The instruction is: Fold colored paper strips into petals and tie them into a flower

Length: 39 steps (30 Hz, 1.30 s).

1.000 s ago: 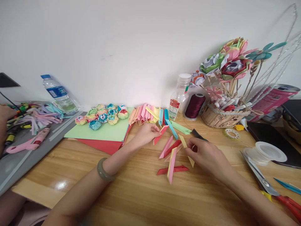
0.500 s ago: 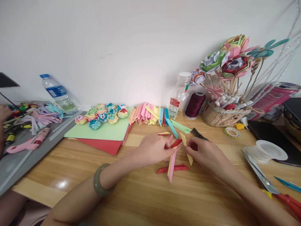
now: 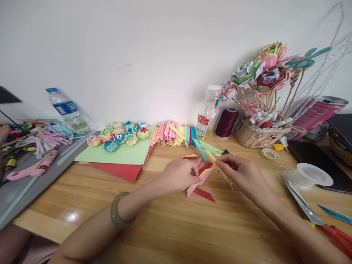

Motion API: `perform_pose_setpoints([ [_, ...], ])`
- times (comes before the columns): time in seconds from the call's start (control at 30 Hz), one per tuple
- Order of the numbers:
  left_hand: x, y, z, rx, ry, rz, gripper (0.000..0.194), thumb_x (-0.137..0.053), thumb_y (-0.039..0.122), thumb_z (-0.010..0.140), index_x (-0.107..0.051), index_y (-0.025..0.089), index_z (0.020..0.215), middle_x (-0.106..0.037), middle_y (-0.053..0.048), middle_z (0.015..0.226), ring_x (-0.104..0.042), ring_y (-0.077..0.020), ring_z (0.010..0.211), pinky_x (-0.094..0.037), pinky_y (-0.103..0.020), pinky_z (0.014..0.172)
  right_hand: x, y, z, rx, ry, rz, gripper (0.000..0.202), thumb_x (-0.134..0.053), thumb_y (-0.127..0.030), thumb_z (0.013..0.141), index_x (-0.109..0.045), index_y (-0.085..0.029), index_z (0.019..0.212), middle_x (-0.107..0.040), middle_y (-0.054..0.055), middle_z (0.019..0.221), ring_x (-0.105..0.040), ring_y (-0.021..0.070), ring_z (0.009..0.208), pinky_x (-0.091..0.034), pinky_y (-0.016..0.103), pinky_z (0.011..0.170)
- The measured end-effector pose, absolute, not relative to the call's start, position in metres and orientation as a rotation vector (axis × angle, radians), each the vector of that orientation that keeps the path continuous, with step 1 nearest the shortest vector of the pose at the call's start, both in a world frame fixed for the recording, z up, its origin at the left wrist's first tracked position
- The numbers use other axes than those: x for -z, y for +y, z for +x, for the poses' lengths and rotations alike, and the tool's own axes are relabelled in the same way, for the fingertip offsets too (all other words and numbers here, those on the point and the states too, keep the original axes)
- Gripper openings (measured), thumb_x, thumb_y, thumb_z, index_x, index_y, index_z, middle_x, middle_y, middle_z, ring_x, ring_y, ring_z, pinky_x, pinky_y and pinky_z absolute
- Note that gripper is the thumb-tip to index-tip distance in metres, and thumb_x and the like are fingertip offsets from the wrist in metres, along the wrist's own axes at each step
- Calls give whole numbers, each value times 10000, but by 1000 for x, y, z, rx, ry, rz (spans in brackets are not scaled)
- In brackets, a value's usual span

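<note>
My left hand (image 3: pixel 182 174) is closed on a small bundle of folded paper strips (image 3: pixel 202 176) in pink, red and yellow. Between the thumb and fingers of my right hand (image 3: pixel 239 169) is a yellow folded paper strip (image 3: pixel 223 172), just right of the bundle. A thin thread (image 3: pixel 233 189) hangs by the strip's lower end. On the table below the bundle rests a red folded strip (image 3: pixel 205 194). A yellow-edged strip (image 3: pixel 189 156) lies behind my left hand. The black tip of an object (image 3: pixel 226 151) shows behind my right fingers.
Paper flowers (image 3: pixel 120 137) sit on green paper (image 3: pixel 110 157) at the left. Folded strips (image 3: pixel 173 134) line the wall beside a bottle (image 3: pixel 208 110) and thread spool (image 3: pixel 226 124). Scissors (image 3: pixel 308 211) and a white spool (image 3: pixel 308 178) are at right. Another person's hand (image 3: pixel 3 135) shows far left.
My right hand has lifted and turned the yellow strip, moving slightly right. The bundle in my left hand has tilted, its lower end swinging up and left.
</note>
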<state>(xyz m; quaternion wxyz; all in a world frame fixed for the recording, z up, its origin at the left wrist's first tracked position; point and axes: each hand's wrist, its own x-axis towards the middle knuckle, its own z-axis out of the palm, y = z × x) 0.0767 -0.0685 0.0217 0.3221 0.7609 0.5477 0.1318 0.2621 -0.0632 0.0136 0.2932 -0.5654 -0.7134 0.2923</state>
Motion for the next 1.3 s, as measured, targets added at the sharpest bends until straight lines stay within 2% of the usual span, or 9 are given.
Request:
perform_pose_setpoints([
  [0.13,-21,-64,76,-648,1385,1790,166,-550,330,699,-585,179,639,-607,1,622,-500,-114,519,-324,-226,497,-12,-65,262,-842,-1732,-1354,291,-517,-409,770,-610,-168,905,-663,48,818,-597,175,673,-453,275,585],
  [0.23,-19,-59,78,-808,1216,1446,169,-595,316,681,-539,156,676,-559,18,568,-480,-81,462,-365,-216,488,-9,-65,262,-728,-1702,-1293,274,-515,-372,788,-609,-173,953,-650,60,902,-602,177,734,-473,289,627],
  [0.4,-24,-61,85,-910,1043,1123,244,-692,266,597,-516,124,688,-572,9,574,-525,-71,488,-422,-213,519,-8,-68,260,-442,-1833,-1219,143,-497,-256,804,-588,-187,890,-624,41,861,-598,145,698,-480,262,617],
  [0.5,-26,-67,89,-957,980,1062,250,-703,264,593,-508,121,655,-556,15,538,-513,-68,472,-394,-198,476,-8,-73,257,-201,-1954,-1214,116,-479,-207,802,-576,-193,864,-627,40,829,-596,134,646,-471,253,588],
  [0.67,-24,-74,94,-923,910,898,237,-689,256,624,-490,130,651,-563,3,534,-502,-70,456,-347,-194,439,-7,-80,252,100,-2069,-1126,140,-474,-154,791,-571,-212,873,-640,50,874,-614,154,742,-460,248,592],
  [0.77,-20,-74,94,-934,897,801,229,-694,235,626,-493,126,647,-575,-4,571,-524,-68,491,-382,-200,491,-9,-83,251,-31,-2012,-1076,108,-477,-147,795,-554,-215,827,-627,36,814,-603,149,734,-463,252,615],
  [0.87,-17,-73,94,-971,877,769,210,-697,236,623,-533,108,654,-586,-20,612,-535,-70,515,-365,-186,471,-12,-84,250,-251,-1846,-1145,69,-486,-174,798,-541,-216,790,-594,28,770,-573,150,698,-464,267,611],
  [1.13,-16,-71,94,-1028,818,713,189,-691,220,620,-544,104,651,-611,-32,657,-552,-79,547,-390,-195,496,-11,-84,247,-792,-1728,-945,31,-568,-241,779,-590,-222,787,-554,30,830,-546,157,798,-484,281,681],
  [1.3,-20,-74,95,-1071,824,757,252,-717,246,587,-498,121,596,-583,-4,587,-542,-84,509,-361,-195,447,-17,-82,244,-1154,-1494,-1001,144,-645,-332,704,-595,-202,742,-565,8,752,-561,128,671,-485,239,578],
])
